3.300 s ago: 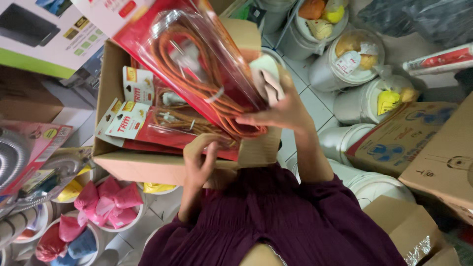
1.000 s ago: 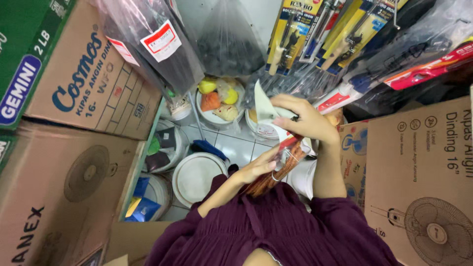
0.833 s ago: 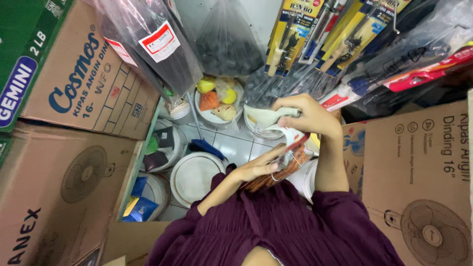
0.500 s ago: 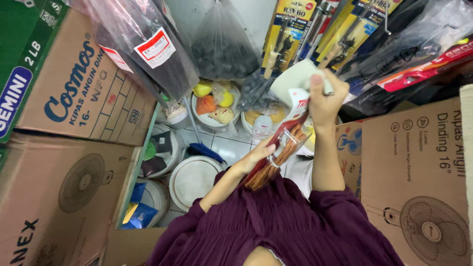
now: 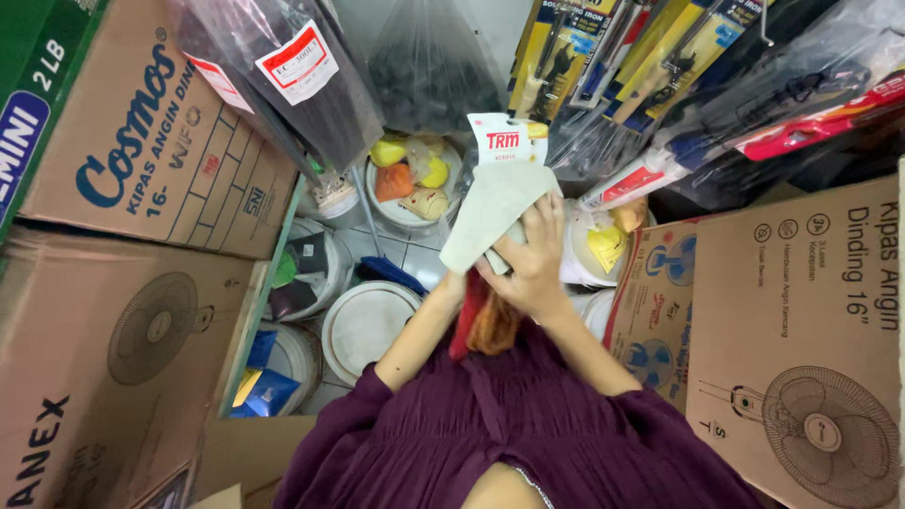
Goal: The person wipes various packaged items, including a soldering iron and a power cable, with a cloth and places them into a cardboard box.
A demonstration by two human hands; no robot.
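A blister pack of coiled orange cable (image 5: 490,292), upright with its white header card topmost, is held above the white lidded buckets (image 5: 370,325) in a cramped stockroom. The right hand (image 5: 530,269) curls its fingers over the pack and a pale cloth (image 5: 490,212); the left hand (image 5: 459,283) sits behind, grip unclear. Cardboard fan boxes (image 5: 801,311) crowd both sides.

The cable pack (image 5: 481,316) is a clear plastic sleeve with a red backing and a white header card with a red patch at the top, holding a coil of orange cable. It stands nearly upright in front of the chest, header uppermost, its middle covered by a pale cloth (image 5: 485,212). The cloth is a flat, off-white piece, draped over the pack's upper half, pinched at its lower edge.
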